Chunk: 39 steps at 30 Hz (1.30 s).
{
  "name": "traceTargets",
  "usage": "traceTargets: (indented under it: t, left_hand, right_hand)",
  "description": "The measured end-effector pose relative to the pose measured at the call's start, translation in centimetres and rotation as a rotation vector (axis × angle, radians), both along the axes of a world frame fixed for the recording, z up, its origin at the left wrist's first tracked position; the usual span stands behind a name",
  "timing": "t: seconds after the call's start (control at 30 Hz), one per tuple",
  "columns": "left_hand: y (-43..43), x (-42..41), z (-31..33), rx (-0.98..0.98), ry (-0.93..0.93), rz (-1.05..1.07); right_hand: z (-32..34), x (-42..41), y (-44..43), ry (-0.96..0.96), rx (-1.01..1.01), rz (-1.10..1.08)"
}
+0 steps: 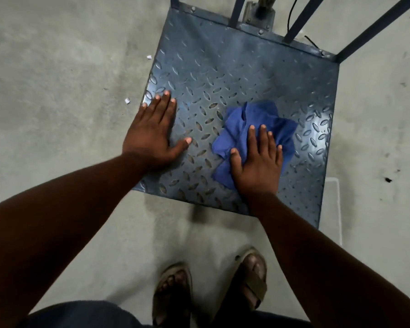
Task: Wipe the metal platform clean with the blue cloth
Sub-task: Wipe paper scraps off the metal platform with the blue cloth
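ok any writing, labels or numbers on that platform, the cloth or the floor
No readable text anywhere.
The metal platform shows only its raised tread pattern.
The blue cloth is plain.
The white scraps on the floor are too small to tell if they bear anything.

Worn grey concrete floor (57,55) under dim, even light, seen from above.
I see two small white paper scraps (149,57) lying on it at the left, black smudges (388,179) at the right, and a thin black cable (291,10) at the top edge.
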<state>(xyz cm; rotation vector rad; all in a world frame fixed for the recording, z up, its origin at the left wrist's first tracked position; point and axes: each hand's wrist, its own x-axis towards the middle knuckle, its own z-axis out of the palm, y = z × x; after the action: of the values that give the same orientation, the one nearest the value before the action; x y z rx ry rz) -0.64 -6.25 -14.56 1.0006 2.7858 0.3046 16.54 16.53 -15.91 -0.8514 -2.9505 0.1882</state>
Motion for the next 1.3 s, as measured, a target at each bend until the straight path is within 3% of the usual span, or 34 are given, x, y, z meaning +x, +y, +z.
traceTargets:
  t: [0.2,0.43,0.73,0.93,1.03,1.13,1.3]
  left_hand:
    - [0.4,0.2,-0.2,-0.045,0.046,0.003]
    - [2.5,0.4,0.1,-0.173,0.028,0.028]
    - [10.0,3.5,0.1,-0.015,0.01,0.287]
    - [9.6,3.8,-0.3,-0.036,0.037,0.231]
    - [9.7,3.9,-0.5,-0.029,0.04,0.231]
    - [9.5,3.8,-0.9,-0.035,0.051,0.241]
    - [9.6,3.5,-0.9,0.005,0.067,0.273]
  right_hand:
    - [0.2,-5.4,2.5,0.006,0.009,-0.052]
    - [0.0,-6.0,3.0,0.011,0.003,-0.008]
    - [-0.3,-6.2,7.8,0.052,-0.012,0.079]
    - [0.1,-7.9,17.6,-0.014,-0.038,-0.195]
    - [0.3,-11.7,17.8,-0.019,-0.041,-0.349]
    - [0.6,-16.4,12.8,-0.009,-0.038,-0.196]
    - [1.5,-22.9,1.9,0.032,-0.071,0.404]
